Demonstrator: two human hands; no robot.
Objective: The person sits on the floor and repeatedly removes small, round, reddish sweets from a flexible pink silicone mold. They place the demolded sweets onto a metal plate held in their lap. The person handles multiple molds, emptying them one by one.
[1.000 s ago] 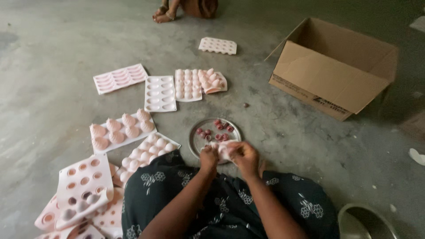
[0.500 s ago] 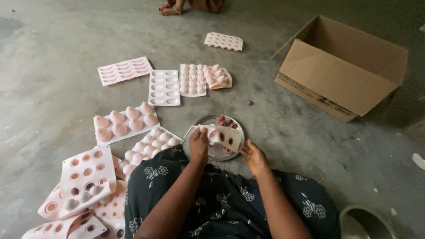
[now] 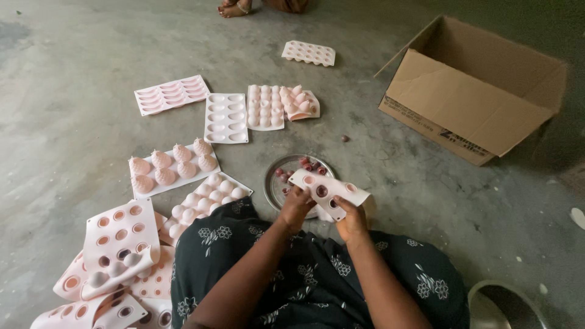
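Pink silicone mould (image 3: 329,187) held flat over the steel plate (image 3: 273,183), cavities up. Left hand (image 3: 297,207) and right hand (image 3: 351,220) pinch its near edge, fingers curled shut. Red pieces (image 3: 308,163) lie on the plate; more moulds (image 3: 172,168) lie to the left.

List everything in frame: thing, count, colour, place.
held mould: 1, pale pink, round cavities, in both hands over the plate
metal plate: 1, silver, floor in front of the person
moulded pieces: several, dark red, on the plate
stray piece: 1, dark, floor beyond the plate
flat moulds: about seven, pale pink, spread on the floor ahead and to the left
mould pile: several, pink, lower left
cardboard box: 1, brown, open, upper right
metal bowl: 1, silver, lower right edge
another person's foot: top edge
left hand: grips the mould's near edge
right hand: grips its right end
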